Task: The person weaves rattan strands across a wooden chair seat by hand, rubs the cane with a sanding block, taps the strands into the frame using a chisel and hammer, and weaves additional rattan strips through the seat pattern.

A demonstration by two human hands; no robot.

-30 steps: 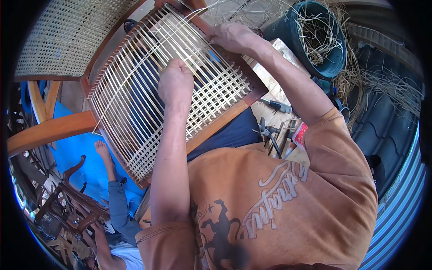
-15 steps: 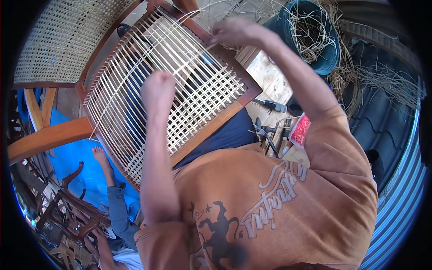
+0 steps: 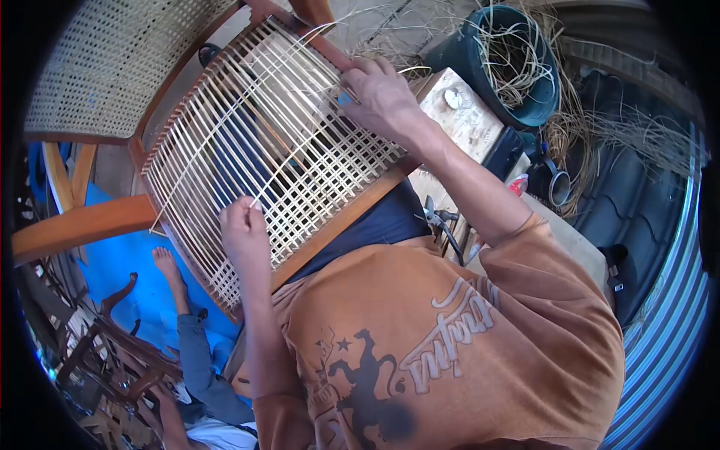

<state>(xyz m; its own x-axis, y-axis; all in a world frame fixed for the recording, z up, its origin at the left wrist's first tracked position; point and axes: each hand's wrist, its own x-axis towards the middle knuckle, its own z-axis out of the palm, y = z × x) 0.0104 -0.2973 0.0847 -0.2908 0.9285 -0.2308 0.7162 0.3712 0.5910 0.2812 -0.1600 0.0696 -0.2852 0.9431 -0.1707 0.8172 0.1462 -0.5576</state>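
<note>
A wooden chair seat (image 3: 352,193) lies tilted across my lap, strung with pale cane strands and woven into an open grid along its near side. My left hand (image 3: 246,229) is closed over the weave, its thumb and forefinger pinching a thin cane strand (image 3: 296,154). That strand slants up across the parallel strands toward my right hand (image 3: 386,101). There, bent fingers rest over the right rail (image 3: 328,49), with the thumb beside the strand's far end. The fingertips of the right hand are partly hidden.
A finished cane backrest (image 3: 82,82) stands upper left. To the right are a dark green bucket (image 3: 435,56) of loose cane, a wooden board (image 3: 469,109) and pliers (image 3: 433,214). Another person's leg (image 3: 202,367) and a dark carved chair frame (image 3: 135,345) are lower left.
My left hand has come down and slightly left across the weave. My right hand has lowered onto the right rail, and its arm has shifted left and down.
</note>
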